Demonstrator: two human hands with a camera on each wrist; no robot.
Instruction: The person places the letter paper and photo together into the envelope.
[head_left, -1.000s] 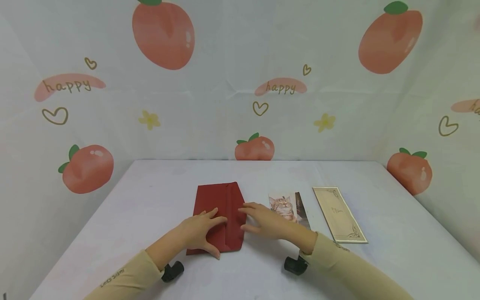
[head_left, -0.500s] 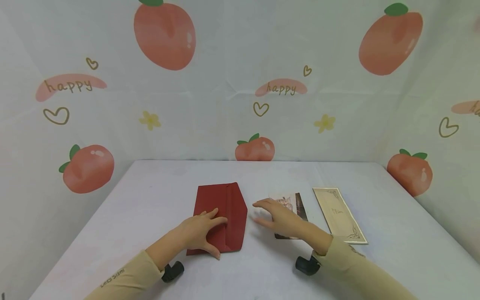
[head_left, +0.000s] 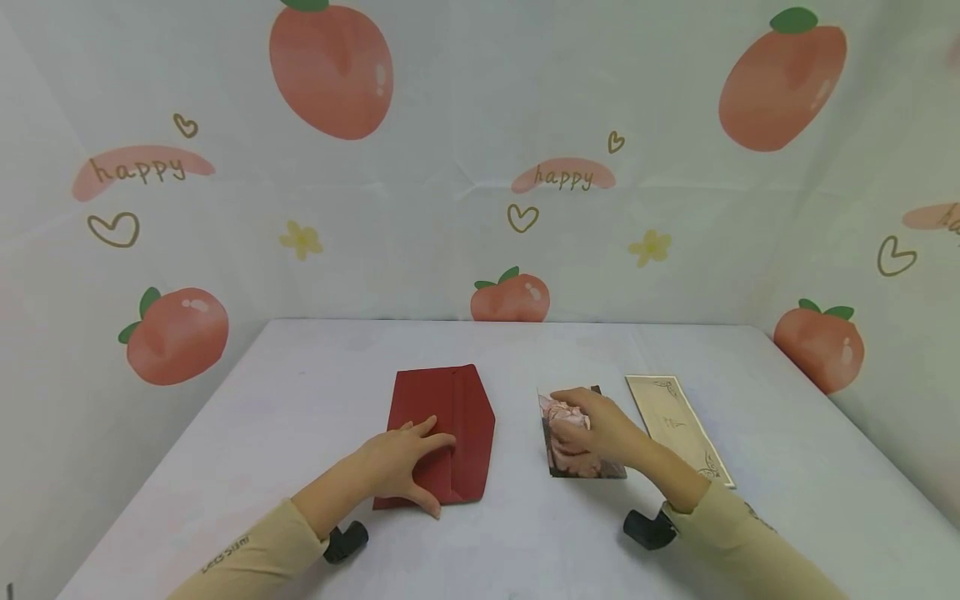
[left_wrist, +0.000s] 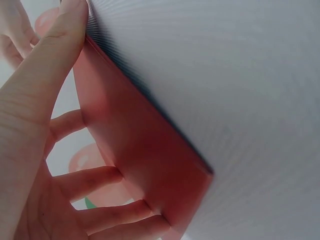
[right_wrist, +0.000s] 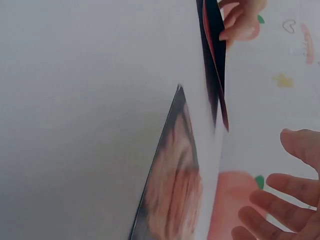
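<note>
A dark red envelope [head_left: 465, 408] lies flat on the white table [head_left: 600, 350], its flap folded over on the right side. My left hand [head_left: 401, 462] rests on its near half, fingers straight and thumb spread at the near edge. The left wrist view shows the envelope [left_wrist: 145, 160] from close up with the thumb [left_wrist: 45, 75] at its corner. My right hand [head_left: 596, 425] lies over a cat photo [head_left: 562, 454] to the right of the envelope, fingertips touching it. In the right wrist view the photo [right_wrist: 172, 195] lies flat and the fingers [right_wrist: 280, 200] are spread.
A cream card with ornate corners [head_left: 671, 408] lies to the right of the photo. Printed fabric walls with peaches close in the table at the back and both sides. Black wrist cameras [head_left: 345, 542] sit under both forearms.
My right hand left the envelope's flap and moved right onto the cat photo. The left hand and the envelope have stayed put.
</note>
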